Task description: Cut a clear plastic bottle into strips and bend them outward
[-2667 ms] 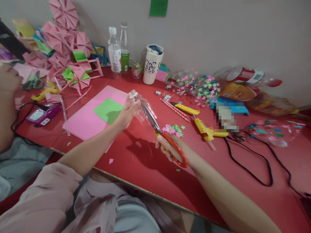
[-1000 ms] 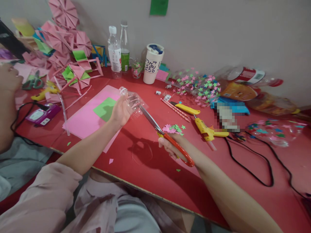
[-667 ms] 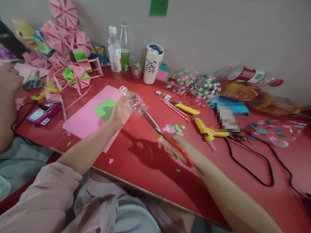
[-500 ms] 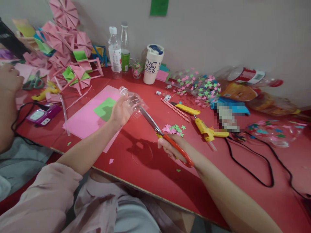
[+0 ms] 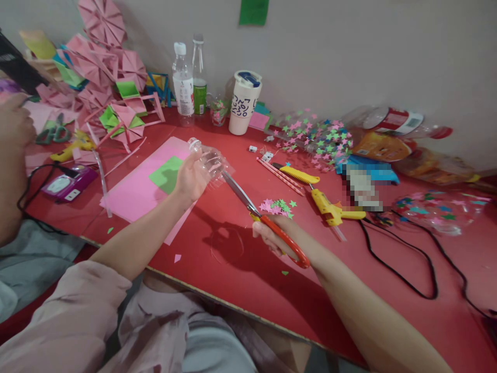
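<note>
My left hand (image 5: 192, 177) is closed around a clear plastic bottle top (image 5: 213, 161), its neck pointing up and away and its cut edge toward the right. In my right hand (image 5: 272, 235) are scissors (image 5: 285, 241) with red-orange handles; their blades point up-left, and the tips touch or nearly touch the plastic's cut edge. The blades look close together. Below the hands, a thin clear plastic ring (image 5: 227, 246) lies on the red table. Pink paper (image 5: 135, 189) with a green square (image 5: 166, 175) on it is under and beside my left hand.
Pink and green paper stars (image 5: 277, 207), a yellow cutter (image 5: 298, 174) and a yellow glue gun (image 5: 328, 208) lie to the right, with black cords. Bottles (image 5: 183, 93) and a white cup (image 5: 244, 106) stand at the back. Another person's hand (image 5: 15, 124) is at far left beside pink paper crafts (image 5: 101, 67).
My left hand and the bottle top have shifted very slightly left. My right hand and the scissors stay almost still. The other person's hand at far left has risen a little.
</note>
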Demonstrator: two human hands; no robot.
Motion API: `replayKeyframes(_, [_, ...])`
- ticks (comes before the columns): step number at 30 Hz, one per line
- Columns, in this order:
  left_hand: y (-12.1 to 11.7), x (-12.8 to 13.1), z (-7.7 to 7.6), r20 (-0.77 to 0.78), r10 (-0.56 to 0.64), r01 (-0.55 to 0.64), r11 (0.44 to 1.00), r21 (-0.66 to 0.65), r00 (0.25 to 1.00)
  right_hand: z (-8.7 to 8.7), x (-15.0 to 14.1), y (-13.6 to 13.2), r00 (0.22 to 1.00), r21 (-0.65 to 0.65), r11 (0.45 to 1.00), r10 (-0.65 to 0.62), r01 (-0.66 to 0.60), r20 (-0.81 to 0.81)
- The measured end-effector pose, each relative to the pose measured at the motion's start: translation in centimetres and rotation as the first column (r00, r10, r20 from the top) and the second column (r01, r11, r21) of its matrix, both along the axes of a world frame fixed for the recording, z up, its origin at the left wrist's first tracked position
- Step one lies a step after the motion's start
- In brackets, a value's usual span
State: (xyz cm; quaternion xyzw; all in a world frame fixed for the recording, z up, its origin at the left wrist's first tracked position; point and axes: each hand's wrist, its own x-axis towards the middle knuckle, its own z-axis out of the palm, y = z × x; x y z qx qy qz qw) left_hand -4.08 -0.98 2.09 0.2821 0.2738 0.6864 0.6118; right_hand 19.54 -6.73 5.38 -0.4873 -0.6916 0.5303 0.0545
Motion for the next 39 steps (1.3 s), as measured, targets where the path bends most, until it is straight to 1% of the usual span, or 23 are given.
replayKeyframes(6, [-0.14,0.32,0.08,-0.025,0.015,-0.016,0.999,-0.034,1.0,0.03,0.1,-0.05,1.0,0.011,1.0,0.023,-0.023,-0.005])
replayKeyframes(10, [-0.23,0.42,0.11,-0.015,0.01,-0.011,0.999,-0.042,1.0,-0.07,-0.01,-0.06,0.999,0.014,0.999,0.033,-0.033,-0.026])
replayKeyframes(17, [-0.29,0.34,0.48,-0.004,0.039,-0.04,0.996,-0.077,0.999,-0.4,0.09,0.04,1.0,0.01,1.0,0.028,-0.028,0.002])
replayKeyframes(22, [-0.29,0.38,0.41,0.005,0.029,-0.029,0.999,-0.044,1.0,-0.29,0.1,-0.04,1.0,-0.001,1.0,0.004,-0.004,-0.023])
replayKeyframes(25, [-0.24,0.39,0.15,-0.017,0.011,-0.011,0.999,-0.032,1.0,0.03,0.03,-0.07,0.999,-0.009,1.0,0.001,-0.001,-0.044])
replayKeyframes(27, [-0.17,0.36,-0.01,-0.043,0.012,-0.013,1.0,-0.027,0.999,0.16,-0.04,-0.05,0.998,-0.046,0.999,-0.029,0.026,-0.057])
replayKeyframes(29, [-0.08,0.31,-0.13,-0.053,0.016,-0.017,1.0,-0.016,0.998,0.13,-0.15,0.01,0.995,-0.104,0.991,-0.086,0.08,-0.055])
replayKeyframes(33, [0.07,0.15,-0.19,-0.052,-0.001,0.0,1.0,-0.016,0.999,-0.27,-0.54,0.18,0.98,-0.183,0.963,-0.199,0.197,0.009])
replayKeyframes(36, [0.1,0.03,-0.09,-0.044,-0.009,0.008,1.0,-0.019,0.999,-0.51,-0.84,0.21,0.968,-0.155,0.957,-0.25,0.246,-0.002])
replayKeyframes(39, [0.05,-0.04,0.07,-0.04,-0.004,0.004,1.0,-0.012,0.999,-0.52,-0.82,0.19,0.969,-0.108,0.966,-0.243,0.237,-0.046])
